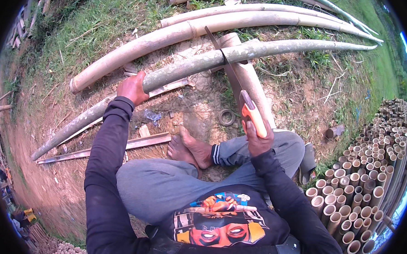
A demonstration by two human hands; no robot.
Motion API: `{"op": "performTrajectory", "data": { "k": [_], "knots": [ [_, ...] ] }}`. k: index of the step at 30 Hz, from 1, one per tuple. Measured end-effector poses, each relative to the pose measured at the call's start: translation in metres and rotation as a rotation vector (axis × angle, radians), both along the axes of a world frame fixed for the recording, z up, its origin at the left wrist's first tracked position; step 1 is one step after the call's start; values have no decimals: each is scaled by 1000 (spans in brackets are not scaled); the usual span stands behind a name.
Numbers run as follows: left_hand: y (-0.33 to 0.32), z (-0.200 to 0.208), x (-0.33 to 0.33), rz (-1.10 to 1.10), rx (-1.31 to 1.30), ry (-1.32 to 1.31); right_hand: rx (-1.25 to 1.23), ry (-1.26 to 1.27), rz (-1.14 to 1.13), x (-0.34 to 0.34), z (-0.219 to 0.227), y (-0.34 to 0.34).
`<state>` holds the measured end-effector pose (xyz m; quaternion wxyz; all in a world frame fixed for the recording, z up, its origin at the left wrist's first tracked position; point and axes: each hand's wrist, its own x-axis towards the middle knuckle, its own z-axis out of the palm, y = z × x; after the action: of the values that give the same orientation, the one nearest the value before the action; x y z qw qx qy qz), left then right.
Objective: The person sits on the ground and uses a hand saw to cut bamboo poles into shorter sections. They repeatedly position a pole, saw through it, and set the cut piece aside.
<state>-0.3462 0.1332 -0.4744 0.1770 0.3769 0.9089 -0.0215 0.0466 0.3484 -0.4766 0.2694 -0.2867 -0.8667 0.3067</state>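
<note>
A long grey-green bamboo pole (188,64) slants across in front of me, resting over a thick bamboo piece (249,85). My left hand (133,88) is wrapped round the pole, left of its middle. In my right hand (260,138) is a hand saw (254,116), gripped by its orange and cream handle. The saw's dark blade crosses the pole beside the thick support piece, its tip reaching past the far side. Whether the teeth have cut in, I cannot tell.
Beyond lie several more long bamboo poles (171,35). Split bamboo strips (133,142) and a brown ring (226,117) lie on the dirt near my bare feet (195,149). A big stack of cut bamboo tubes (352,190) stands at the right. A short stub (335,131) lies nearby.
</note>
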Motion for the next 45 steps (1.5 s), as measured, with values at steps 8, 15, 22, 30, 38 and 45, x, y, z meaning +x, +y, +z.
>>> {"op": "performTrajectory", "data": {
  "k": [8, 15, 22, 30, 38, 45],
  "knots": [
    [-1, -5, 1, -10, 90, 61, -330, 305, 3, -23, 9, -3],
    [-9, -30, 0, 20, 93, 12, -464, 125, 34, 7, 25, -12],
    [-14, -23, -2, -10, 92, 40, -804, -49, 90, -66, -54, 45],
    [-17, -26, 2, 26, 93, -5, -890, 284, -28, 6, -71, -8],
    [-19, -17, -3, 21, 109, -1, -925, 379, 2, -11, -69, 34],
    [-18, -31, -1, 11, 117, 24, -978, 334, -109, 22, -44, -7]
  ]
}}
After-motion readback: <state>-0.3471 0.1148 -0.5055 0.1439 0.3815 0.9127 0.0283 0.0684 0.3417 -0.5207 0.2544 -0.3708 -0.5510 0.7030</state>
